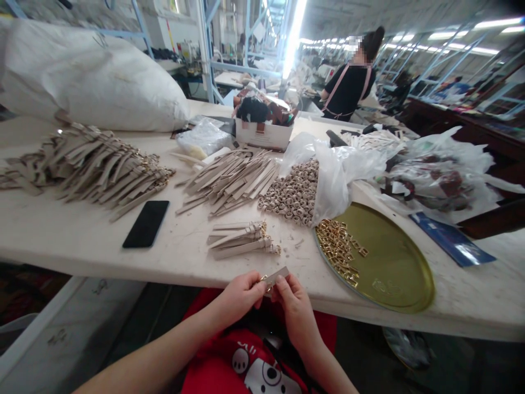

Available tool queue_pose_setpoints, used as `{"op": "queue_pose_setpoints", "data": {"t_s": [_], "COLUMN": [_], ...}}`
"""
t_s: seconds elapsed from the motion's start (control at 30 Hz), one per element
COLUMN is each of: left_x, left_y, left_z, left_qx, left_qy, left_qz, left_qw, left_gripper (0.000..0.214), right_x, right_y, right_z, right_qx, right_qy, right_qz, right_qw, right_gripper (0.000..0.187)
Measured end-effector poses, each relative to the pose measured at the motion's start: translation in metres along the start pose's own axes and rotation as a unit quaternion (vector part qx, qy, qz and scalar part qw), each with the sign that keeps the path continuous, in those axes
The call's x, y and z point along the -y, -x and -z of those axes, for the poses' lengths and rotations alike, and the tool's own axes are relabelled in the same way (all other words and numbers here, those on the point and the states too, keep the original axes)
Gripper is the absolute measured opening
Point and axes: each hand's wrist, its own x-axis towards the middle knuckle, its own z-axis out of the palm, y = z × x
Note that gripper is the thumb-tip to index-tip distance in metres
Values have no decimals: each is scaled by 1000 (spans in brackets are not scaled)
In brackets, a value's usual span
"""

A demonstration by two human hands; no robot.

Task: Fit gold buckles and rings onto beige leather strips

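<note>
Close to the table's front edge, my left hand (243,294) pinches a small gold buckle (264,278). A short beige strap (279,273) runs through or against this buckle, and my right hand (296,300) grips it between thumb and fingers. How the two parts join is partly hidden by the fingers. Just beyond my hands lies a small bundle of beige straps with gold buckles (235,241). To the right, loose gold buckles (338,249) are heaped on the left side of a round gold tray (396,257).
Loose strips (233,178) and small beige loops (293,194) spilling from a plastic bag (334,178) lie further back. A phone (146,224) and a large pile of buckled straps (98,167) are left. A blue booklet (451,238) is right. A person (348,90) stands beyond.
</note>
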Motion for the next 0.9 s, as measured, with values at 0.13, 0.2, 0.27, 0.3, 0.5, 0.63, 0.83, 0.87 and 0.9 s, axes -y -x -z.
{"op": "queue_pose_setpoints", "data": {"t_s": [0.13,0.2,0.27,0.3,0.5,0.63,0.83,0.87,0.9], "left_x": [3,4,5,5,11,6,-1,0,3], "left_y": [8,12,17,18,21,20,13,9,4], "left_z": [-4,-6,-7,-8,-10,-9,0,1,2], "left_qx": [-35,-45,-41,-36,-27,-26,52,46,37], "left_qy": [-29,-42,-46,-46,-18,-44,-13,-7,0], "left_qz": [-22,-34,-41,-44,-42,-24,-16,-11,-4], "left_qw": [999,998,997,997,999,998,998,999,999], "left_gripper": [30,32,33,33,30,27,30,32,34], "right_x": [1,3,4,5,6,6,10,11,12], "right_y": [8,11,11,11,15,14,1,0,-2], "right_z": [1,2,3,4,3,7,10,10,9], "right_qx": [-53,-51,-9,21,36,38,120,100,77], "right_qy": [163,173,121,83,65,76,-19,15,57], "right_qz": [130,137,86,50,36,43,-89,-56,-13], "right_qw": [977,974,989,995,997,995,989,993,995], "right_gripper": [15,15,15,16,16,17,20,20,19]}}
